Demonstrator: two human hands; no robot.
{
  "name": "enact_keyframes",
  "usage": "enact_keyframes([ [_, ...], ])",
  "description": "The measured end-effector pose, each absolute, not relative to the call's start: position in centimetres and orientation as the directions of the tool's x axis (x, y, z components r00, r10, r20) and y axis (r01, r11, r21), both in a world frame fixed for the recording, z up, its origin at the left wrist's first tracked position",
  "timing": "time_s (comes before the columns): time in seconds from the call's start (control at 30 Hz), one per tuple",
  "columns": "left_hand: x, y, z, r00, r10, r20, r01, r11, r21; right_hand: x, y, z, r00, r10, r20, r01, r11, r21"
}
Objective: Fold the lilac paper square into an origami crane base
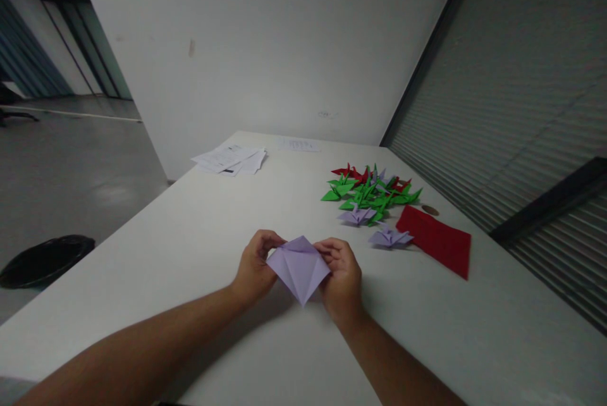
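Note:
A lilac paper (298, 267), folded into a kite-like shape with its point toward me, is held just above the white table (199, 235). My left hand (253, 267) pinches its left upper edge with curled fingers. My right hand (341, 276) grips its right edge, fingers closed over the fold. Both forearms reach in from the bottom of the view.
Past the hands to the right lies a pile of folded green, red and lilac paper figures (370, 191), two lilac ones (389, 238) nearer, and a red paper sheet (439, 240). White printed sheets (232, 158) lie far left. A black bin (45, 259) stands on the floor.

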State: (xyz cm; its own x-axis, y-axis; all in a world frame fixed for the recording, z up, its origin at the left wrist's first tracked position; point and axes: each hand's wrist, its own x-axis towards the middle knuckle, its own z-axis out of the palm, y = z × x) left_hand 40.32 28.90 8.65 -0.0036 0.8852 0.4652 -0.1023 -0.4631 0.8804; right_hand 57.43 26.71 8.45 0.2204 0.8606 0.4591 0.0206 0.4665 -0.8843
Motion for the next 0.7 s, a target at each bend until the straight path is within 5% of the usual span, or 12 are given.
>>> enact_keyframes([
  [0.7, 40.33, 28.83, 8.79, 0.017, 0.898, 0.440, -0.192, -0.429, 0.883, 57.96, 26.50, 9.16, 0.252, 0.840, 0.481, 0.084, 0.476, -0.875],
])
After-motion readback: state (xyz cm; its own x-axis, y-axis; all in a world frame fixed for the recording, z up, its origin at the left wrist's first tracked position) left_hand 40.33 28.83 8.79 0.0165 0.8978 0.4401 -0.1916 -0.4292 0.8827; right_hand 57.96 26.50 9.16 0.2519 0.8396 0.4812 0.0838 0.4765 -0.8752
